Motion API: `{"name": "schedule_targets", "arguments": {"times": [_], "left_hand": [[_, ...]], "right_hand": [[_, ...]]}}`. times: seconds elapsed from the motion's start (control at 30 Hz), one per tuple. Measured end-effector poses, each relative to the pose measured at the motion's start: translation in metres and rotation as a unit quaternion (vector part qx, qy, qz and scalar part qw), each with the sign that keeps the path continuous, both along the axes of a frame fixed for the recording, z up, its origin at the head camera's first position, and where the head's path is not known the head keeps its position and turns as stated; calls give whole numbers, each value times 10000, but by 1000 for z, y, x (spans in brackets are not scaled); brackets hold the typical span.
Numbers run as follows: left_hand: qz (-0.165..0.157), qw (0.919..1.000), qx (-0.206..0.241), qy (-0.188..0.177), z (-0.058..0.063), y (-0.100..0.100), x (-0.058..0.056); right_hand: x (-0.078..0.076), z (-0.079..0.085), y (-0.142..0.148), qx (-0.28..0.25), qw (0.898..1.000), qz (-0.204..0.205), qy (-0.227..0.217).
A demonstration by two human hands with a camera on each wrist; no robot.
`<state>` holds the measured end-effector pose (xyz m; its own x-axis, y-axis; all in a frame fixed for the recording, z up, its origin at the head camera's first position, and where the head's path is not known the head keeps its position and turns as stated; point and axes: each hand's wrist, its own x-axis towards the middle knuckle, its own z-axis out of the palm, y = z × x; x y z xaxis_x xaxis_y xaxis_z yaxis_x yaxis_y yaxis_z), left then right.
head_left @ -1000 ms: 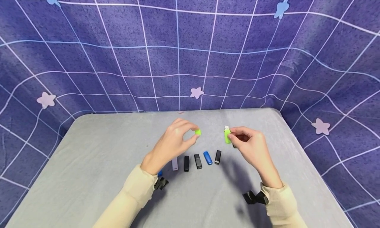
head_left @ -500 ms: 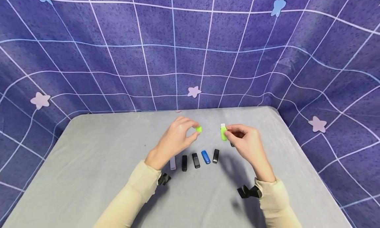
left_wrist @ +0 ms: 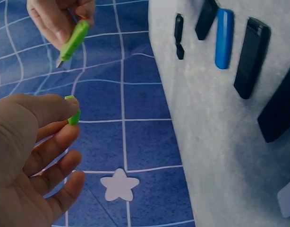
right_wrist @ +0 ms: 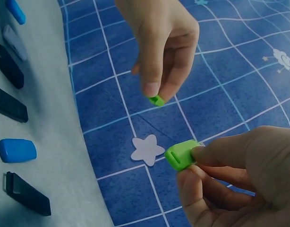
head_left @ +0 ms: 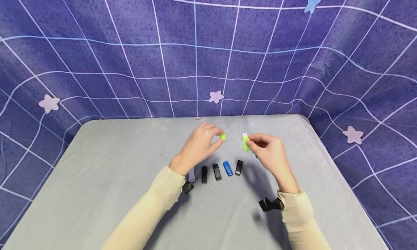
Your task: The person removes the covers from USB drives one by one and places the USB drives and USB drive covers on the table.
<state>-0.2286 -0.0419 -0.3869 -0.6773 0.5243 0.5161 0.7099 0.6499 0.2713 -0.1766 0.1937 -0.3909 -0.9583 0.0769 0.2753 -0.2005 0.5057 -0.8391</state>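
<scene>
Left hand (head_left: 199,143): thumb and forefinger pinch small green cap (head_left: 223,137); other fingers loosely bent, gaps between them. Right hand (head_left: 273,152): thumb and fingers clamped on green USB stick (head_left: 245,143), metal plug bare beyond fingertips. Cap and stick apart, between the hands. Blue stick (head_left: 227,168) lies below, on grey table (head_left: 114,163).

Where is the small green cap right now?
In the head view, the green cap is pinched in the left hand, left of the green USB stick.
</scene>
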Motion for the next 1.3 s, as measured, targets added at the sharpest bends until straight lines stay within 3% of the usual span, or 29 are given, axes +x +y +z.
{"name": "schedule_targets", "arguments": {"times": [0.23,0.77,1.3], "left_hand": [[6,9997,-171,-198,-7,6,-6],[-31,9980,-512,-374,-6,29,-14],[96,9963,-443,-724,-15,43,-21]], "right_hand": [[-7,-5,1,69,10000,-33,-54],[-24,-16,7,299,9991,-120,-269],[-33,-29,8,44,9993,-117,-361]]}}
